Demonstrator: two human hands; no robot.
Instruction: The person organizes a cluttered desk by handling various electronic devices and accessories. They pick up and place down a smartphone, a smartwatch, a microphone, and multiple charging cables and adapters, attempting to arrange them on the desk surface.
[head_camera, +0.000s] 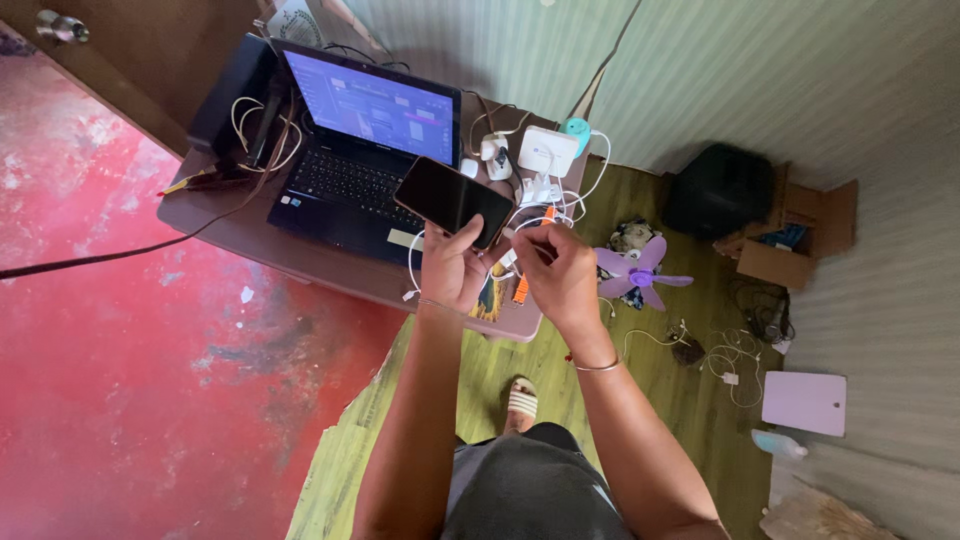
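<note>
Head view looks down at a flat, dark, shiny phone (453, 200) with round corners. The left hand (452, 268) holds it tight by its lower edge, with the fingers curled around it and the thumb on the glass. The phone is tilted and sits above the front of the desk (262, 240), just in front of the laptop (360, 150).

The right hand (555, 270) is closed like a pinch, just right of the phone. Its fingertips squeeze the end of a thin white cable (545, 222) near the corner of the phone. I cannot tell if the cable touches the phone. Both arms are bent and reach forward, and each wrist has a thin bracelet.

The laptop is black and open, with a glowing bluish screen and many small keys. To the right of the laptop there is a smooth white box (547, 151) with round corners and more looping white cords. The desk is brown and smooth.

Right of the desk, on the green floor, a small purple fan (640, 275) with soft round blades lies near a brown cardboard box (790, 245).
</note>
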